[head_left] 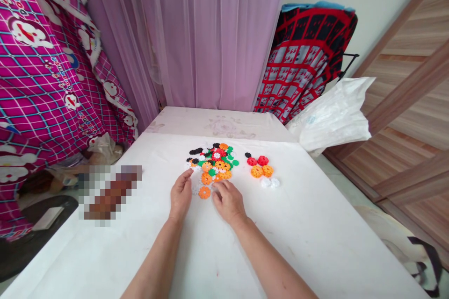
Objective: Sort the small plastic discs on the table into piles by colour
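Flower-edged, plastic-looking discs in orange, green, red, black and white [220, 165]: light fingertip contact, I judge, would best avoid scattering them. Heap lies on the white cloth-covered surface [301, 224], 1 o'clock from my left hand [181, 195], 11 from my right hand [229, 202]. Left loosely open, nothing visible held; right curled, contents cannot be told.

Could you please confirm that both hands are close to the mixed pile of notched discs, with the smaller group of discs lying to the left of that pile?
Not quite: the head view shows the smaller group of discs lying to the right of the mixed pile. The left hand and right hand are indeed close to the pile.
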Demonstrator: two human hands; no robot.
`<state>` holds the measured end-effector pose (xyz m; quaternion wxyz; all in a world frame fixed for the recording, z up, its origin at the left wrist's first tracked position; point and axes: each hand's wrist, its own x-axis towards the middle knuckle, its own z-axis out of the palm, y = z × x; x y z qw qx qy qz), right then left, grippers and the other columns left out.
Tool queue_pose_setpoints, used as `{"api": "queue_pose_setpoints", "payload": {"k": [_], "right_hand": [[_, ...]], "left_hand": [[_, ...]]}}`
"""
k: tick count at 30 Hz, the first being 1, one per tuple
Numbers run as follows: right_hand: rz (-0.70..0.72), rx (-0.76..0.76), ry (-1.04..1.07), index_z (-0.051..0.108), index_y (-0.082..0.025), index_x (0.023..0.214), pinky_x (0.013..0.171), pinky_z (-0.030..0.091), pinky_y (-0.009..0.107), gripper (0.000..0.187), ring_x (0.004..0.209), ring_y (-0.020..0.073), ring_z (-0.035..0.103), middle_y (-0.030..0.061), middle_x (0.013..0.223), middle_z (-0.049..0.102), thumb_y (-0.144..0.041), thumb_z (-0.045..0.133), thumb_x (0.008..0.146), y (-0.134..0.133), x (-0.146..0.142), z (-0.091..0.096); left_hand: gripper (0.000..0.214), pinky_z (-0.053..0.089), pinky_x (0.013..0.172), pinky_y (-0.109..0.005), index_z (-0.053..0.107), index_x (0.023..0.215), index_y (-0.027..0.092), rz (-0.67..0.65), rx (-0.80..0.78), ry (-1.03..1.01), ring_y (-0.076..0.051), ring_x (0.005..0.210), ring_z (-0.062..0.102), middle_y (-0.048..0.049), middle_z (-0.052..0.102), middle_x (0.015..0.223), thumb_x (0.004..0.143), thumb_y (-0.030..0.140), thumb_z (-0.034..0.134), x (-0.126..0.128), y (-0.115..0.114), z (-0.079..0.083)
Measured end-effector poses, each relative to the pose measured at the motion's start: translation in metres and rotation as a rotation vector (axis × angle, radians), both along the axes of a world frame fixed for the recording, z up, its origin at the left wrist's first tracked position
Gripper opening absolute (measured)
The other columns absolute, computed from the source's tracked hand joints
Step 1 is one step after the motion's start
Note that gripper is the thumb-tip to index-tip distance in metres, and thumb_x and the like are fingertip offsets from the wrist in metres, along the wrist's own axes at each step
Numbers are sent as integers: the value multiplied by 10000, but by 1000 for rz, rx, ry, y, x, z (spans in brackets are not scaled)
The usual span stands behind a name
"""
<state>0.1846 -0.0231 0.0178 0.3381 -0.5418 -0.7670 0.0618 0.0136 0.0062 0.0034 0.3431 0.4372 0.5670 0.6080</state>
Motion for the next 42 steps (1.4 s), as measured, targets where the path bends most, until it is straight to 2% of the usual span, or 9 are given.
{"api": "queue_pose_setpoints", "payload": {"k": [6, 10, 13, 18, 22, 26, 30, 37, 42], "right_hand": [[-189, 97, -1, 615, -213, 1207, 959, 385, 405, 353, 1158, 261, 497, 111, 1244, 586, -240, 528, 866, 30, -1, 1], [-284, 1, -97, 551, -187, 1320, 1015, 327, 512, 466, 1301, 337, 393, 177, 1406, 479, -335, 552, 879, 50, -3, -1], [-230, -46, -157, 574, -202, 1302, 1024, 316, 519, 443, 1285, 327, 421, 167, 1391, 507, -375, 539, 896, 52, -4, -3], [-25, 41, -145, 639, -242, 1221, 1031, 348, 462, 344, 1251, 273, 470, 109, 1346, 566, -325, 531, 906, 34, -1, -3], [147, 122, -11, 702, -252, 1080, 1010, 399, 375, 281, 1116, 203, 571, 61, 1173, 674, -210, 492, 899, 29, 5, -6], [-6, 151, 152, 718, -222, 974, 923, 441, 323, 289, 978, 183, 613, 48, 1013, 721, -150, 457, 872, 40, 14, -10], [-218, 105, 134, 708, -218, 947, 907, 403, 337, 227, 998, 208, 573, 45, 1018, 720, -159, 525, 826, 59, 20, -8], [-207, -71, 11, 675, -239, 954, 927, 330, 348, 186, 1099, 224, 519, 25, 1017, 702, -225, 612, 779, 88, 17, 1], [-214, -62, 0, 646, -225, 989, 926, 317, 356, 201, 1057, 223, 526, 42, 1017, 682, -266, 612, 795, 88, 19, -4]], "left_hand": [[304, 429, 1053, -397, 680, 1064, 206, -15, 18, 46, -203, 1116, 626, -67, 706, 1148, 817, 320, 543, 1, 1, -3], [308, 421, 1060, -404, 683, 1069, 213, -54, 48, 121, -212, 1138, 612, -69, 699, 1162, 820, 333, 547, 2, 1, -6], [313, 446, 1039, -411, 677, 1081, 209, -61, 68, 214, -218, 1121, 623, -76, 697, 1158, 838, 318, 512, 3, 1, -5], [338, 452, 1043, -440, 656, 1136, 219, -133, 149, 571, -234, 1155, 606, -82, 673, 1214, 841, 251, 493, 7, -1, 0], [364, 411, 1071, -484, 610, 1217, 224, -162, 138, 826, -240, 1233, 554, -89, 632, 1296, 889, 244, 454, 11, -3, 3], [368, 357, 1092, -547, 602, 1244, 228, -157, 54, 956, -277, 1293, 500, -99, 595, 1349, 907, 269, 459, 15, -7, 6], [338, 344, 1090, -567, 641, 1202, 277, -181, 30, 1049, -301, 1313, 474, -82, 568, 1380, 904, 279, 484, 17, -9, 9], [329, 365, 1080, -564, 672, 1137, 278, -169, 39, 1054, -296, 1300, 487, -78, 575, 1367, 880, 204, 480, 14, -9, 4], [335, 374, 1070, -571, 673, 1129, 270, -174, 60, 1051, -302, 1284, 503, -84, 584, 1355, 865, 191, 482, 14, -8, 2]]}}
